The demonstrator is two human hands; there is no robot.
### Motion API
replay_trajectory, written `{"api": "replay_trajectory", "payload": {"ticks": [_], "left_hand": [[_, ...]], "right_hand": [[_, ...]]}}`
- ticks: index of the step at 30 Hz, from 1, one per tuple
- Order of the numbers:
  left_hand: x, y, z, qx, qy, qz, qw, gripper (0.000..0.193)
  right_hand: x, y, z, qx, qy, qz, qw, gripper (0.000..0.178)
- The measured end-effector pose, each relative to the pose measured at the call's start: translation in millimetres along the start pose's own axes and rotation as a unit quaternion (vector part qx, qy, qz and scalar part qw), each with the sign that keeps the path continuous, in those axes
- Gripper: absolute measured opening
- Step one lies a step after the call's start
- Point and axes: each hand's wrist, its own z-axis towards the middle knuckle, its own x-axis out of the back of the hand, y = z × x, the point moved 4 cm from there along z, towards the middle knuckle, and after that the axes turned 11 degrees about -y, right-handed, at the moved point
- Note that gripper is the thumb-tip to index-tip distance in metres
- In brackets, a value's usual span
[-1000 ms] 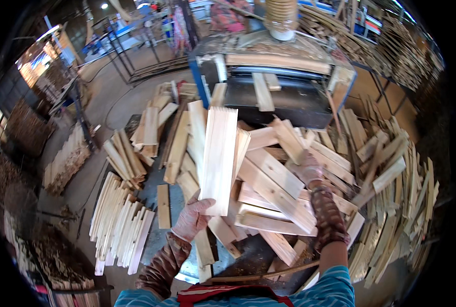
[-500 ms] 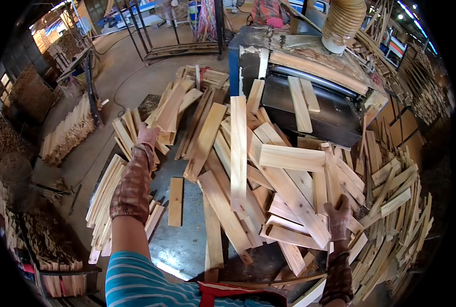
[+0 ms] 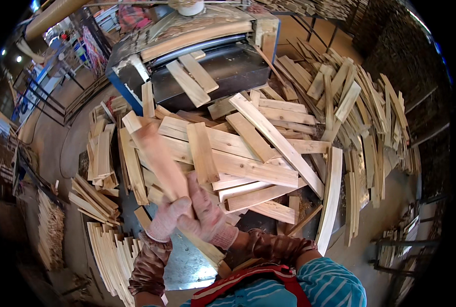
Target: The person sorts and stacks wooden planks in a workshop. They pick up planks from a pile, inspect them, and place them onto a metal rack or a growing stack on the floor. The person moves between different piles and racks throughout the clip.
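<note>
Both my hands wear pinkish knit gloves and meet at the near end of a wooden board (image 3: 158,156), which is slightly blurred and points away to the upper left. My left hand (image 3: 167,217) is closed round that end from the left. My right hand (image 3: 207,215) presses against it from the right, its thumb low and its fingers reaching up along the edge; part of its grip is hidden. Under and beyond the hands lies a jumbled heap of pale planed boards (image 3: 253,166). A shorter board (image 3: 202,152) lies on the heap just right of the held one.
A planer-like machine (image 3: 207,82) with a dark bed stands behind the heap, two boards (image 3: 188,83) on it. Neatly stacked strips (image 3: 107,256) sit at the near left of the metal tabletop (image 3: 187,263). More loose boards (image 3: 366,112) pile up at the right.
My view has swung to the right. My hands, which were far apart at the left stack and the right side of the heap, have come together on one board in front of me.
</note>
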Motion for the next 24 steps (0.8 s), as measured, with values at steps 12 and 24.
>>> {"api": "replay_trajectory", "payload": {"ticks": [12, 24], "left_hand": [[328, 71, -16, 0.044, 0.362, 0.303, 0.881, 0.069], [131, -90, 28, -0.151, 0.219, 0.146, 0.953, 0.087]], "right_hand": [[184, 209, 37, -0.243, -0.035, -0.458, 0.854, 0.086], [96, 102, 22, -0.204, -0.018, -0.142, 0.968, 0.078]]}}
